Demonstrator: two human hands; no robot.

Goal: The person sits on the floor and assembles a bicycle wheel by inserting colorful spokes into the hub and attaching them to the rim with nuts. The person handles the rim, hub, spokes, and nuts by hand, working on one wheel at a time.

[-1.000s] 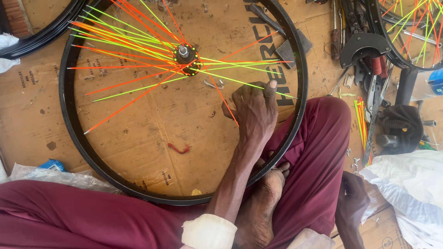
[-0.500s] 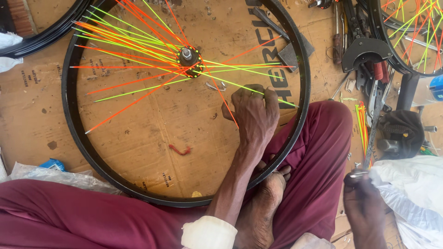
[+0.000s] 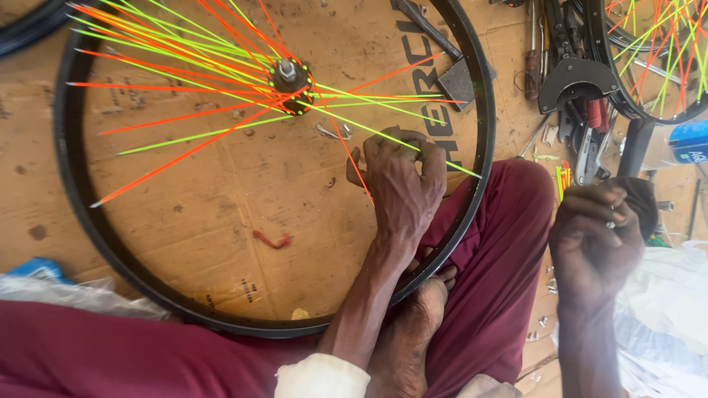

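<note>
- A black bicycle rim [image 3: 70, 169] lies flat on brown cardboard [image 3: 221, 214], filling the left and middle of the view; a plastic sheet [image 3: 66, 295] sits at the near left
- At the far middle the hub [image 3: 289, 77] fans out orange spokes [image 3: 184, 151] and yellow-green spokes [image 3: 184, 74], most of them running left; many rim holes look unfilled, so I judge the lacing part done
- The left hand [image 3: 402, 184] rests inside the rim at its right side, fingers curled around a loose orange spoke [image 3: 352, 158], just beside a yellow-green one that reaches the rim
- The step in hand looks like seating that spoke; it calls for guiding the spoke end to a free rim hole while the wheel lies steady
- A bare foot [image 3: 413, 332] sits under the near rim, between maroon trouser legs [image 3: 501, 280]
- The right hand [image 3: 594, 243] is raised at the right, fingers pinched on something small and pale; what it is, I cannot tell
- Far right: hand tools [image 3: 575, 96], a second wheel [image 3: 649, 51] with coloured spokes, and white cloth [image 3: 664, 309] near, all on the floor
</note>
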